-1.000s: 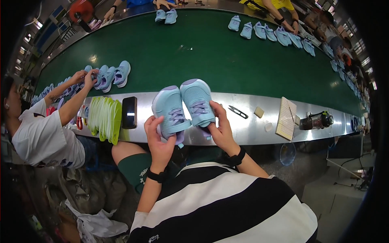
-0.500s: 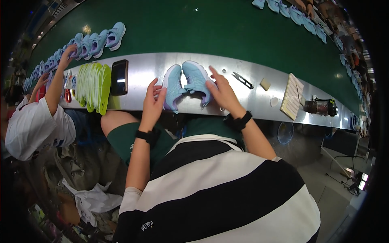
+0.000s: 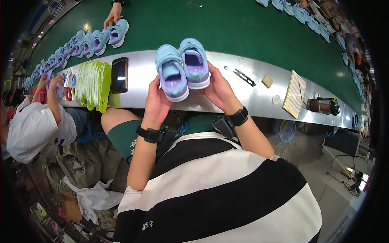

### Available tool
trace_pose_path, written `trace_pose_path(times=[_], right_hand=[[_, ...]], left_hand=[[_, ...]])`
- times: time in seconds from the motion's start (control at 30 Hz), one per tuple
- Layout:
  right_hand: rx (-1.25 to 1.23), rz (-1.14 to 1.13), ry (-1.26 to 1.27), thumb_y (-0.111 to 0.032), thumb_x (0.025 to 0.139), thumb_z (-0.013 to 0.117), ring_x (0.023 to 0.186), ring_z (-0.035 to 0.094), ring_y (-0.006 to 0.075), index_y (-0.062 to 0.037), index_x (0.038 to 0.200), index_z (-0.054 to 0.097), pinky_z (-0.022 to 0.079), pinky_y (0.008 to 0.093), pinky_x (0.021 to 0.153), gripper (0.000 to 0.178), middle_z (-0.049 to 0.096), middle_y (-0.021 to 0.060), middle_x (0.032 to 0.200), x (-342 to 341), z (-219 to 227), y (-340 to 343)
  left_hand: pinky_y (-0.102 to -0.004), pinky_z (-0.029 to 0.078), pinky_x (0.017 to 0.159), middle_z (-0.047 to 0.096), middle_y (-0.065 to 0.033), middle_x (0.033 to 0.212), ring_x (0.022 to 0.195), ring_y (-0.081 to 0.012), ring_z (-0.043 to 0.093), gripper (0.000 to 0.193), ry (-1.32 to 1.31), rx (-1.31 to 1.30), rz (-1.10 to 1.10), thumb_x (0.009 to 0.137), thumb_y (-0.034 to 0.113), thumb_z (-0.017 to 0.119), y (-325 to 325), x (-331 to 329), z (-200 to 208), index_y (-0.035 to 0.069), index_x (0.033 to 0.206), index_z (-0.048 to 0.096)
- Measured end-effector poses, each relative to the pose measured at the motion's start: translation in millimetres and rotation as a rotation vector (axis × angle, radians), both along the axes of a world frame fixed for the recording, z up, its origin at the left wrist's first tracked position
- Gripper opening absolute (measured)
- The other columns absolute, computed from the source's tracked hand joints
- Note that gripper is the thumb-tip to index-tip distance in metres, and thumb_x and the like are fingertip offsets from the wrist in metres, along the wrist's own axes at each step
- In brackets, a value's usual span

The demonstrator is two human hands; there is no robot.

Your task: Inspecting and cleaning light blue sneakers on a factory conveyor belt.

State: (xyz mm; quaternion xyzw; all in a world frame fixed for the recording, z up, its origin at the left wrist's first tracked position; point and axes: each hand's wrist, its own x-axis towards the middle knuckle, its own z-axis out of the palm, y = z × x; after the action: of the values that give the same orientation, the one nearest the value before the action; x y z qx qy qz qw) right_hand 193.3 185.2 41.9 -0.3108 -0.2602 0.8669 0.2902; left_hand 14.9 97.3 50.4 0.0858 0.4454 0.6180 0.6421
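Over the metal ledge, I saw the left hand curled around the left shoe near its heel, the right hand likewise holding the right shoe, fingertips partly hidden. Both looked light, soft above; the stiffer heels seemed the surest hold.

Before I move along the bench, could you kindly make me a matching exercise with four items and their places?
1. pair of light-blue sneakers
2. smartphone
3. thread snips
4. lidded bottle

A. just left of the pale block
B. at the left hand and right hand
C. right of the gridded pad
D. directly right of the lime-green stack

Pairs: 1-B, 2-D, 3-A, 4-C
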Motion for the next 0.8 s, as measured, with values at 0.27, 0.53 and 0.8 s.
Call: trace_pose_path(times=[0.27, 0.53, 0.8], right_hand=[[0.200, -0.163, -0.114, -0.042, 0.103, 0.034, 0.115, 0.055, 0.0145, -0.0108, 0.142, 0.036, 0.046, 0.0350, 0.096, 0.050, 0.054, 0.0070, 0.129, -0.5, 17.6, -15.1], [0.193, -0.169, -0.017, -0.035, 0.103, 0.034, 0.126, 0.047, 0.0163, -0.0064, 0.143, 0.037, 0.037, 0.0329, 0.107, 0.049, 0.048, 0.0071, 0.138, -1.1, 29.1, -24.1], [0.286, -0.168, -0.107, -0.034, 0.102, 0.036, 0.128, 0.045, 0.0163, -0.0064, 0.145, 0.030, 0.034, 0.0335, 0.109, 0.052, 0.047, 0.0079, 0.138, 0.2, 39.2, -31.1]], left_hand=[[-0.0406, 0.039, 0.105, 0.059, -0.0101, 0.123, 0.118, -0.0226, 0.053, 0.044, -0.023, 0.168, 0.045, 0.102, 0.038, 0.037, -5.3, 6.7, 19.6, 0.005, 0.129, 0.049], [-0.0406, 0.043, 0.101, 0.059, -0.0102, 0.122, 0.114, -0.0220, 0.056, 0.044, -0.037, 0.159, 0.114, 0.103, 0.038, 0.034, -11.2, 4.5, 16.4, 0.005, 0.130, 0.048], [-0.0406, 0.040, 0.103, 0.056, -0.0094, 0.127, 0.118, -0.0222, 0.053, 0.044, 0.016, 0.192, 0.067, 0.104, 0.037, 0.034, -13.0, 3.5, 27.5, 0.006, 0.132, 0.046]])
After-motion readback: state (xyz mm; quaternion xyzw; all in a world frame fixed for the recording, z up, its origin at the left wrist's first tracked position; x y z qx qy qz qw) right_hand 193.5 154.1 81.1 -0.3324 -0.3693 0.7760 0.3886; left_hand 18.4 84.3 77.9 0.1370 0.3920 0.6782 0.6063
